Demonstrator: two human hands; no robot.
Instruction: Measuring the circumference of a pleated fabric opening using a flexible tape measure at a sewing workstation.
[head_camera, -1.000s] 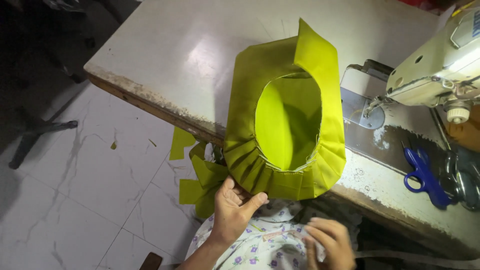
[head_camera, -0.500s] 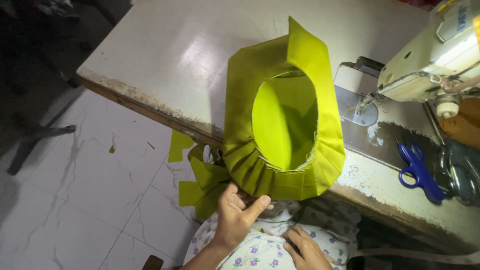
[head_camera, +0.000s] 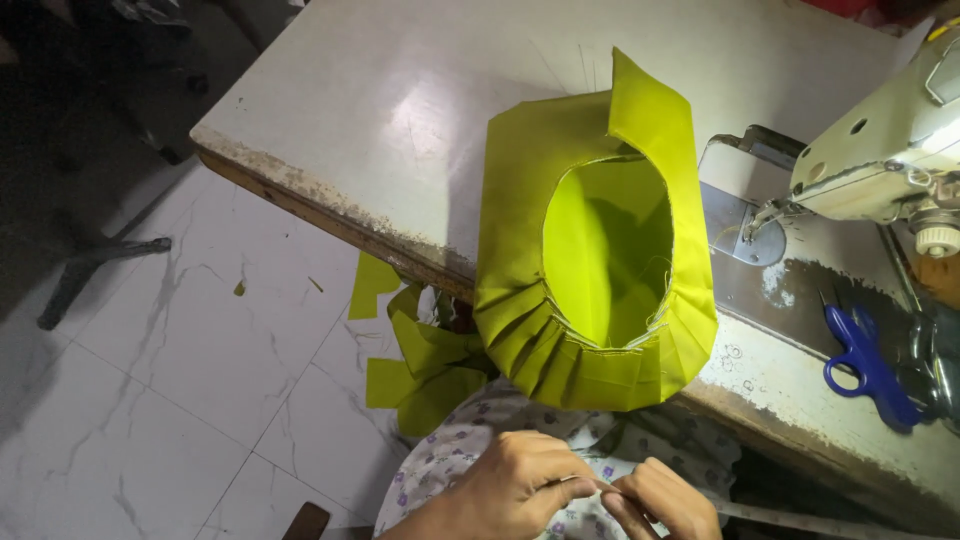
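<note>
— Hands?
— Left hand (head_camera: 515, 480) and right hand (head_camera: 660, 500) together low over the lap, fingertips pinched on something thin; too small to tell what.
— Nearest cloth?
— Green pleated piece (head_camera: 590, 270), just above the hands, untouched, draped over the table (head_camera: 400, 120) edge, oval opening facing up.
— Around it?
— Green scraps (head_camera: 415, 360) hanging below the edge, left. Sewing machine (head_camera: 880, 160) right of the piece; blue scissors (head_camera: 865, 360) under it.
</note>
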